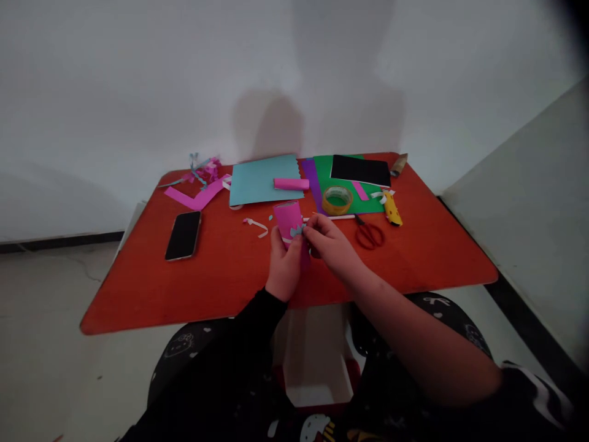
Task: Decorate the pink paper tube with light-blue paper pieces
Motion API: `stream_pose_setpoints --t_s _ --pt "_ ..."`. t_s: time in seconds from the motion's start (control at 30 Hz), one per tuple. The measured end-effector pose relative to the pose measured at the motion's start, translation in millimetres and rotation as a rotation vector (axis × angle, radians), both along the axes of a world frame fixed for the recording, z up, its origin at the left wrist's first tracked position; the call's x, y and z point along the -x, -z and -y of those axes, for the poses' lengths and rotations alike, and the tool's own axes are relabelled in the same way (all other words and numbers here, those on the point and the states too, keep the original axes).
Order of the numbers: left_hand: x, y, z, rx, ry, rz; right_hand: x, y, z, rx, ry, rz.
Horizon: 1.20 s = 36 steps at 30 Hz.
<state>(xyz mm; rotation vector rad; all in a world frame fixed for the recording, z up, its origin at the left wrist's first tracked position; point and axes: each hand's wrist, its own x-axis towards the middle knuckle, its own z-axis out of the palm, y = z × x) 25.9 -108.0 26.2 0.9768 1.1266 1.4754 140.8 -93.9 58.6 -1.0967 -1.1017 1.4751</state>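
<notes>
My left hand [284, 267] grips a pink paper tube [288, 221], which stands upright above my fingers. A small light-blue paper scrap [298, 231] sits against the tube's right side. My right hand [326, 242] pinches that scrap at the tube, its fingers partly hiding it. A white paper strip [256, 226] lies to the left of my hands. A white stick [334, 217] lies just beyond my right hand. Red-handled scissors [369, 236] lie to the right of it, and a roll of yellow tape [337, 200] sits on green card [350, 199].
The orange-red table [405, 258] also holds a black phone [183, 236], light-blue card [257, 181] with a pink roll [291, 183], purple and black sheets, a yellow utility knife [391, 209], and pink and blue scraps [205, 170] at the back left. A white wall stands behind.
</notes>
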Motion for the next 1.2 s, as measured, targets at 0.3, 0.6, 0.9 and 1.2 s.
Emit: stream_pose_setpoints --t_s 0.3,0.6,0.9,1.2 --pt "2 9.3 -3 0.004 0.078 0.115 -9 -3.4 -5 0.000 -0.082 -0.017" --pt "3 2.2 -2 0.064 0.040 0.032 -7 -0.9 -4 0.005 -0.142 -0.026" --pt "5 -4.7 -2 0.078 0.089 0.012 -10 3.0 -5 0.070 -0.176 -0.096" --pt "10 3.5 0 0.117 0.169 0.056 -16 2.3 -7 0.115 -0.214 -0.141"
